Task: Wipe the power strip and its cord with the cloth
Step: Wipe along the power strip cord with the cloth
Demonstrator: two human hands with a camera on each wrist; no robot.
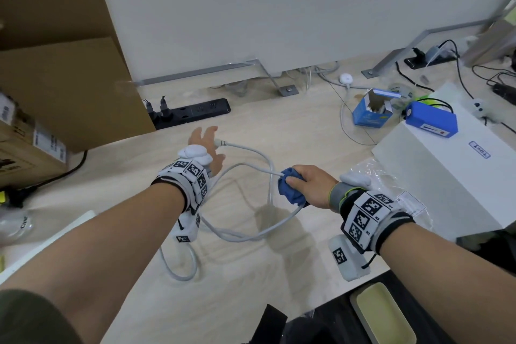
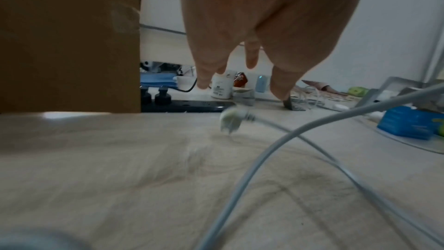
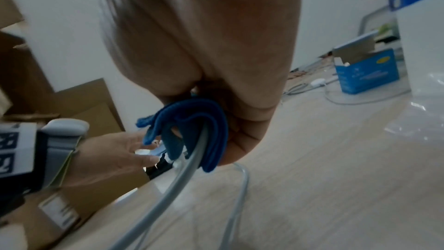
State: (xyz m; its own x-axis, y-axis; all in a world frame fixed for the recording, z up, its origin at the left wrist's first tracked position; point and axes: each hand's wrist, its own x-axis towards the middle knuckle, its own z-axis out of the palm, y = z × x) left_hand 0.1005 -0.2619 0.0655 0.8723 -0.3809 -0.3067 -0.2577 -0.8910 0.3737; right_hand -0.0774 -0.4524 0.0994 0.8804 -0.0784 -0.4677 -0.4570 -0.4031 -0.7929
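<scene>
Pale wood-grain floor [image 1: 293, 126] fills the frame. Upper left, cardboard boxes [image 1: 64, 86] stand on it, a black power strip [image 1: 195, 112] flat beside them. Centre — loops of the white cord [image 1: 181, 274] trail across the boards. Upper right, an open blue carton [image 1: 371, 112], and a white box [image 1: 446, 176] beside it.

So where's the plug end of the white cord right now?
In the head view, the plug sits just right of the open left hand, untouched, in front of the black power strip by the wall.
</scene>
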